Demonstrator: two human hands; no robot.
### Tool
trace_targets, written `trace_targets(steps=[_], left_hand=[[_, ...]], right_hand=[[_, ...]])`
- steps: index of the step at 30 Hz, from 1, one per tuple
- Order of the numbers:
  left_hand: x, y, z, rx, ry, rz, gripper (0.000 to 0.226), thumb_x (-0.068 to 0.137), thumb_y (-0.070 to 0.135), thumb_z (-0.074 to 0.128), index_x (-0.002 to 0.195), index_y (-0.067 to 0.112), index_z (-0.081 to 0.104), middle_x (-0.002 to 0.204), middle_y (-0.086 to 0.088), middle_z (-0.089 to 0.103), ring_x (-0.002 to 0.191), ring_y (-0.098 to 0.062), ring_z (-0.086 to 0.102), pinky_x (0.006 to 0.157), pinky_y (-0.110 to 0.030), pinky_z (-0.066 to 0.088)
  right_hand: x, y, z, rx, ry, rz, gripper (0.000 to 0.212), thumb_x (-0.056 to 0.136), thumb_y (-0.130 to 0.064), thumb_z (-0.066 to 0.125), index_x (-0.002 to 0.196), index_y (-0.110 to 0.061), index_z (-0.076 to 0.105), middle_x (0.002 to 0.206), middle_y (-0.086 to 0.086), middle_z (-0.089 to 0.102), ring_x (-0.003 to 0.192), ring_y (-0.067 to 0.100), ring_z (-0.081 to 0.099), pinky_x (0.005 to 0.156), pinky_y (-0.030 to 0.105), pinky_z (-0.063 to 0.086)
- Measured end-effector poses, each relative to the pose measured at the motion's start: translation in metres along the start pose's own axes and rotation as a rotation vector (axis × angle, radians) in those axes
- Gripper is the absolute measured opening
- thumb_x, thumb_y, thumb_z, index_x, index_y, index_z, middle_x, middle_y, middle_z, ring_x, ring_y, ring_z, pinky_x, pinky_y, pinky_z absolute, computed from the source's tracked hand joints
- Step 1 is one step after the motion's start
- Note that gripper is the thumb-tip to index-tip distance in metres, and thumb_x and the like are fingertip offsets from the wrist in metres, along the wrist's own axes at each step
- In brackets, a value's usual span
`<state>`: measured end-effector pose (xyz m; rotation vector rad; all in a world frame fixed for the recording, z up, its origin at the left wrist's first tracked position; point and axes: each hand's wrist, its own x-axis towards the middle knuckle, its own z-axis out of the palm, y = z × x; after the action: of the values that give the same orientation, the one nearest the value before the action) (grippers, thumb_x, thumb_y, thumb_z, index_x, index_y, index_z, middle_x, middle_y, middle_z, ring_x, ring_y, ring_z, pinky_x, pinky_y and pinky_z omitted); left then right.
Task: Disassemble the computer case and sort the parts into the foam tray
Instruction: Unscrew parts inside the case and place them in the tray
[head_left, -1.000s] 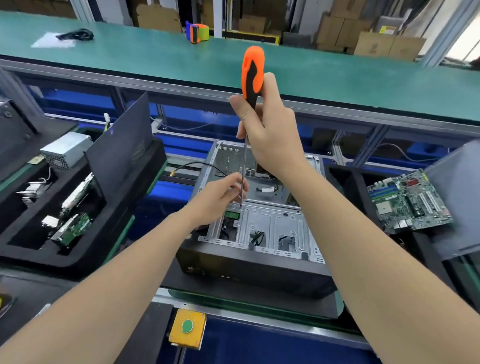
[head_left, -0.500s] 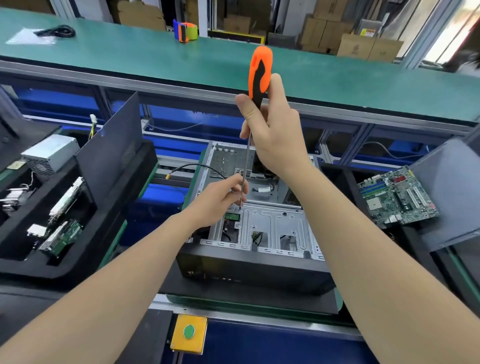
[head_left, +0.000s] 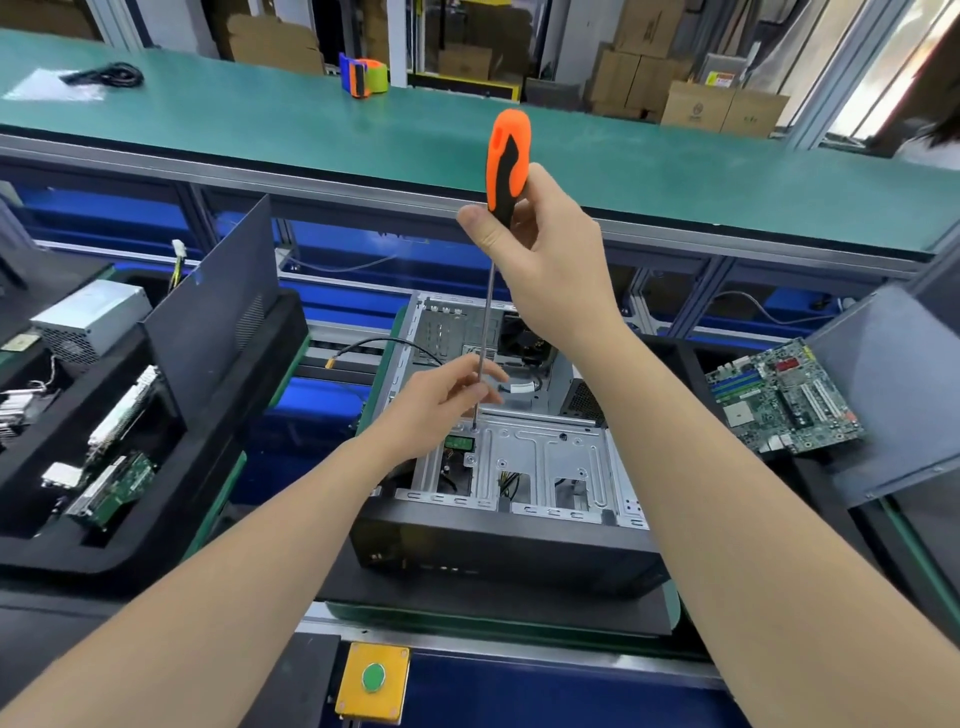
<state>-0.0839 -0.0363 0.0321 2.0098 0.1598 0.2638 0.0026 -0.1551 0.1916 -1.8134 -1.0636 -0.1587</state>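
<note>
An open computer case (head_left: 519, 540) lies on its side in the middle, its silver drive cage (head_left: 545, 457) facing up. My right hand (head_left: 550, 260) grips the orange and black handle of a long screwdriver (head_left: 506, 161), held upright. Its thin shaft runs down to a screw at the cage's upper left corner. My left hand (head_left: 441, 400) pinches the shaft just above the tip. A black foam tray (head_left: 218, 467) at the left holds circuit cards (head_left: 111, 488), a silver power supply (head_left: 88, 317) and a dark side panel (head_left: 213, 322).
A green motherboard (head_left: 784, 395) lies in a black tray at the right beside a grey panel (head_left: 893, 395). A green bench top (head_left: 363, 135) runs across the back with a tape dispenser (head_left: 363, 75). A yellow box with a green button (head_left: 373, 680) sits at the near edge.
The screwdriver and both hands stay on the same screw; my right hand has shifted its grip slightly on the handle. The view has drifted a little.
</note>
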Motion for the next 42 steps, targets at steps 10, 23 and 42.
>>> trace_targets(steps=[10,23,42], left_hand=[[0.008,-0.003,0.005,-0.028,0.023,-0.021,0.027,0.106,0.01,0.053,0.092,0.029,0.065,0.089,0.002,0.077,0.088,-0.013,0.075,0.085,-0.037,0.063],[0.013,-0.006,0.0,-0.008,-0.01,-0.01,0.029,0.103,0.009,0.058,0.091,0.031,0.072,0.087,0.005,0.077,0.088,-0.013,0.075,0.082,-0.028,0.063],[0.014,-0.013,0.006,-0.037,0.104,-0.012,0.027,0.096,0.008,0.07,0.085,0.031,0.077,0.08,0.003,0.077,0.078,-0.015,0.076,0.075,-0.029,0.064]], right_hand=[[0.031,-0.026,0.007,0.332,0.21,0.191,0.018,0.095,-0.002,0.062,0.102,-0.018,0.055,0.085,0.001,0.062,0.07,0.024,0.062,0.077,0.053,0.06],[0.045,-0.021,-0.004,0.716,-0.115,0.268,0.049,0.103,-0.022,0.063,0.067,-0.018,0.031,0.056,0.007,0.019,0.048,0.021,0.011,0.048,0.03,0.014],[0.04,-0.003,-0.008,0.119,0.282,-0.026,0.037,0.084,-0.026,0.085,0.081,0.001,0.061,0.062,0.01,0.062,0.057,0.029,0.068,0.055,0.042,0.059]])
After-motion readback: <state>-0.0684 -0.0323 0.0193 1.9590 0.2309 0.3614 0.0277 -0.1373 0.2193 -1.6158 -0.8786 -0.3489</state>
